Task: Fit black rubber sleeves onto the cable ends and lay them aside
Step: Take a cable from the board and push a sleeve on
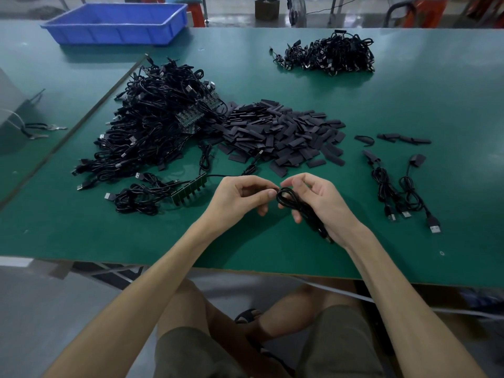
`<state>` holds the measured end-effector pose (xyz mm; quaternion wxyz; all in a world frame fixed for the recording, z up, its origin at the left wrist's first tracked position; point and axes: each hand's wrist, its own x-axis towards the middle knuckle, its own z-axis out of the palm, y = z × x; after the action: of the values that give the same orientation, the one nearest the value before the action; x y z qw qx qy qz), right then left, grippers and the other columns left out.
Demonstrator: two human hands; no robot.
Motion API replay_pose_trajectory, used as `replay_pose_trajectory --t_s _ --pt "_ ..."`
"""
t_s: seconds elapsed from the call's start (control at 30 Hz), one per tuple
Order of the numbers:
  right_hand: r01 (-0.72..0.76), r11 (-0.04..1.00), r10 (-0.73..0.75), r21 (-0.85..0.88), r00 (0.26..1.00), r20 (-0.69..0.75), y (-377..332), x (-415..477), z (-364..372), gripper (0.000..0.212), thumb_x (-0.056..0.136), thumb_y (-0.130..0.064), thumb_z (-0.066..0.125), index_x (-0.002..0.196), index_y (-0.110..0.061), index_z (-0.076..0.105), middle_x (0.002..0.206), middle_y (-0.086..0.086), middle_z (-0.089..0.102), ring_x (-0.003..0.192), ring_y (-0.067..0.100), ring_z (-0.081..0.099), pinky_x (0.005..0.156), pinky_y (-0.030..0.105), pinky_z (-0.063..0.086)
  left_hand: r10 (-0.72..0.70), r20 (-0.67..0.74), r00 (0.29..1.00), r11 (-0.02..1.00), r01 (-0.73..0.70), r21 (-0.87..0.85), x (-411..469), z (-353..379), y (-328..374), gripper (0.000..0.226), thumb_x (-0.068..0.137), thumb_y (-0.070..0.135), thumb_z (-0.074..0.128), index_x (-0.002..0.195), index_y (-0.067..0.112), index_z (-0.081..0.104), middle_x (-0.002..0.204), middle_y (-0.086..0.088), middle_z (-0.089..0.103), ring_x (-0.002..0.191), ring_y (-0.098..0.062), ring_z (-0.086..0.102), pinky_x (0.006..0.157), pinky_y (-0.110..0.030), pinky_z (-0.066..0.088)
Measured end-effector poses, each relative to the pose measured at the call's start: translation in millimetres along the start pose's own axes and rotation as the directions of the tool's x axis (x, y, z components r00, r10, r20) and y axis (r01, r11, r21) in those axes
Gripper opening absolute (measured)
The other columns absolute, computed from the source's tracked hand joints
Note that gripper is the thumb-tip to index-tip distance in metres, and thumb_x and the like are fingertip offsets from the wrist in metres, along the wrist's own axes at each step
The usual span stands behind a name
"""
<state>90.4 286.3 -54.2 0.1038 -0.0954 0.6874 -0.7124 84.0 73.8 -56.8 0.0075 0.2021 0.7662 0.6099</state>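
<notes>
Near edge of matte green table (272, 255): I see the right hand (321, 205) curled round a glossy coiled black cable (289, 199); left hand (237, 195) pinches its loop. Beyond, flat rubber sleeves (283, 132) lie heaped; tangled cable pile (158, 118) to their left; blue plastic bin (117, 23) far left.

Left hand (240, 195), right hand (321, 203), fingers (296, 184) curled.

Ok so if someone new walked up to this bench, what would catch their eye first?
Probably the tangled heap of black cables left of centre on the green table, with the pile of black rubber sleeves beside it on its right. Then the hands near the front edge: the right hand holds a coiled cable and the left hand pinches its loop.
</notes>
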Motion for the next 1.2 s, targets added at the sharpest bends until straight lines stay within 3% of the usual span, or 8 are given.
replay_pose_trajectory --t_s 0.17,0.4,0.6,1.0,1.2 --pt "-0.043 0.999 0.043 0.000 0.999 0.013 -3.2 0.8 -0.4 0.027 0.094 -0.029 0.072 0.097 -0.003 0.067 0.086 0.022 0.076 0.046 0.017 0.059 0.054 0.022 0.051 -0.038 -0.004 0.999 0.995 0.037 -0.096 0.5 -1.1 -1.3 0.013 0.092 0.014 0.074 0.103 0.007 0.075 0.071 -0.006 0.072 0.059 -0.020 0.067 0.065 -0.026 0.056" --pt "-0.084 0.995 0.087 -0.053 0.994 0.060 -5.6 0.9 -2.7 0.017 0.098 -0.017 0.070 0.090 -0.002 0.071 0.082 0.019 0.077 0.042 0.015 0.057 0.046 0.021 0.049 -0.053 0.055 0.997 0.963 0.066 -0.262 0.0 -0.5 0.7 0.022 0.090 -0.001 0.071 0.111 -0.003 0.067 0.087 -0.015 0.074 0.066 -0.021 0.068 0.068 -0.030 0.058" --pt "-0.092 0.995 0.094 -0.049 0.995 0.046 -4.5 0.4 -1.4 0.020 0.099 -0.017 0.068 0.094 0.002 0.070 0.083 0.020 0.077 0.042 0.013 0.058 0.043 0.020 0.049 -0.086 0.048 0.995 0.962 0.096 -0.256 -1.4 -0.9 2.6 0.021 0.086 -0.006 0.073 0.107 -0.004 0.071 0.079 -0.011 0.075 0.064 -0.018 0.069 0.069 -0.026 0.058" --pt "-0.109 0.990 0.116 -0.088 0.991 0.071 -2.6 1.7 -0.6 0.021 0.100 -0.018 0.067 0.095 0.002 0.065 0.083 0.021 0.077 0.041 0.016 0.058 0.045 0.020 0.048 -0.139 0.036 0.990 0.965 0.143 -0.219 -0.8 -0.4 3.9 0.013 0.084 -0.007 0.075 0.095 -0.003 0.070 0.085 -0.028 0.073 0.065 -0.027 0.072 0.066 -0.031 0.061" --pt "-0.111 0.991 0.117 -0.075 0.990 0.080 -0.9 1.8 0.8 0.022 0.096 -0.023 0.070 0.091 -0.002 0.065 0.084 0.021 0.076 0.057 0.031 0.063 0.044 0.023 0.051 -0.151 0.035 0.988 0.959 0.154 -0.239 -1.8 1.2 5.2 0.011 0.084 -0.008 0.075 0.093 -0.005 0.070 0.080 -0.020 0.074 0.064 -0.027 0.072 0.062 -0.031 0.061"
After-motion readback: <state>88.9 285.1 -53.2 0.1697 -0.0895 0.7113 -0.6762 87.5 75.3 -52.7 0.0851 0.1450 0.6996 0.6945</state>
